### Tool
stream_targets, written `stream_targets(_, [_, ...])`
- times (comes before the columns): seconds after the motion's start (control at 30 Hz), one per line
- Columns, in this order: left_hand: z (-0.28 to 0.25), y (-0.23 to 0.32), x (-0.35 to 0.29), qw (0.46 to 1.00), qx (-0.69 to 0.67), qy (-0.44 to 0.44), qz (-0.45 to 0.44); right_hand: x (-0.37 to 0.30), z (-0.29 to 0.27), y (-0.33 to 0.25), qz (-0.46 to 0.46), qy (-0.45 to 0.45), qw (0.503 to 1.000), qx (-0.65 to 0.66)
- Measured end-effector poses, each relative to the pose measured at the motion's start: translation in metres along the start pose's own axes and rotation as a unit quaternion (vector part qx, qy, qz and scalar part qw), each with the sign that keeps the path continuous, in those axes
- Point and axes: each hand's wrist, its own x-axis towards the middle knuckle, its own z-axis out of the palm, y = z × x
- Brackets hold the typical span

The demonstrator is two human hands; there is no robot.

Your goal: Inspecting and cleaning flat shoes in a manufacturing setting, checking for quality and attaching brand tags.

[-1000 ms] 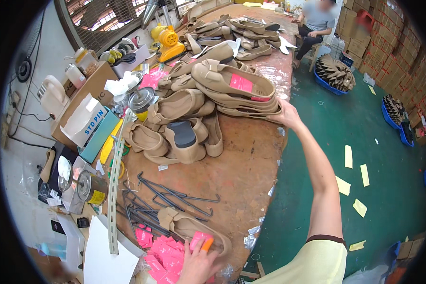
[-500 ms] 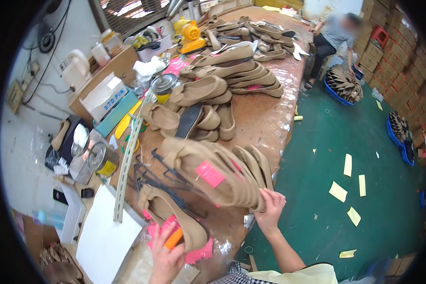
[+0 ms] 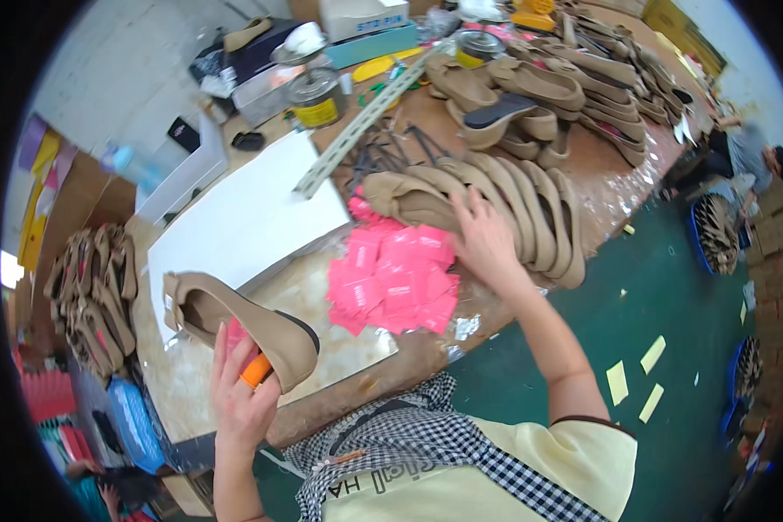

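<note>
My left hand (image 3: 244, 400) is closed around the side of a beige flat shoe (image 3: 278, 335), held above the left part of the table. An orange band (image 3: 256, 371) circles one of its fingers, and a pink packet (image 3: 238, 337) shows by the fingertips at the shoe's opening. My right hand (image 3: 489, 239) lies with fingers stretched on the near end of a row of beige flat shoes (image 3: 522, 209) standing side by side. Between the hands, small pink packets (image 3: 396, 283) form a pile on the table.
White sheets (image 3: 244, 209) and a slotted metal bar (image 3: 365, 122) lie beyond the pile. More shoes (image 3: 574, 78) crowd the table's far right; others (image 3: 91, 296) are stacked at left. A lidded can (image 3: 315, 96) stands at the back. A co-worker (image 3: 748, 161) sits at far right.
The view has swung left. My left hand has lifted its shoe off the pink pile and leftward. The shoes my right hand was gripping now stand on the table, its fingers loosened.
</note>
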Motion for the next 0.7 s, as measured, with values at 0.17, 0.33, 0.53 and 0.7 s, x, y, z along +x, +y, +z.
stream_targets(0.17, [0.003, -0.010, -0.090, 0.996, 0.004, -0.054, -0.072, 0.054, 0.017, 0.045, 0.034, -0.061, 0.996, -0.062])
stream_targets(0.33, [0.040, -0.037, -0.156, 0.984, -0.020, -0.152, -0.089, 0.070, -0.080, -0.004, -0.009, 0.245, 0.946, 0.211])
stream_targets(0.53, [0.060, -0.067, -0.207, 0.974, -0.041, -0.196, -0.107, 0.011, -0.055, -0.181, 0.012, -0.097, 0.889, 0.448])
stream_targets(0.7, [0.047, -0.074, -0.228, 0.958, -0.070, -0.250, -0.125, -0.052, 0.063, -0.313, 0.087, -0.311, 0.735, 0.596])
